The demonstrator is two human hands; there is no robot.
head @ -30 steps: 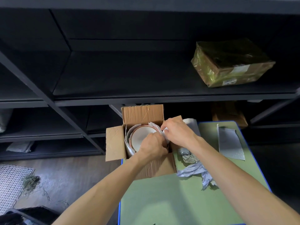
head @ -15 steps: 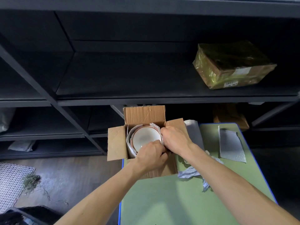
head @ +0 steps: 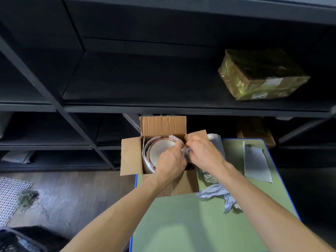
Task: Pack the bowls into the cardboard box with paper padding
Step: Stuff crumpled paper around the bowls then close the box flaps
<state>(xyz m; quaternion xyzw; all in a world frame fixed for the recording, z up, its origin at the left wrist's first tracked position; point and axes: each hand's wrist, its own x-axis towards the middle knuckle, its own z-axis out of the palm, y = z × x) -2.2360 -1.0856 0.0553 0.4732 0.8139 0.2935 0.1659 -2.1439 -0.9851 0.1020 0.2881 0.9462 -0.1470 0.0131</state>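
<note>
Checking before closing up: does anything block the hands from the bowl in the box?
Nothing visible. The cardboard box flaps stand open; the bowl sits inside, ringed by paper, and the left hand and right hand grip that paper.

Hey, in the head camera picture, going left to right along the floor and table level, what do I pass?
White mesh mat → cardboard box's left flap → bowl → left hand → right hand → flat grey sheet.
</note>
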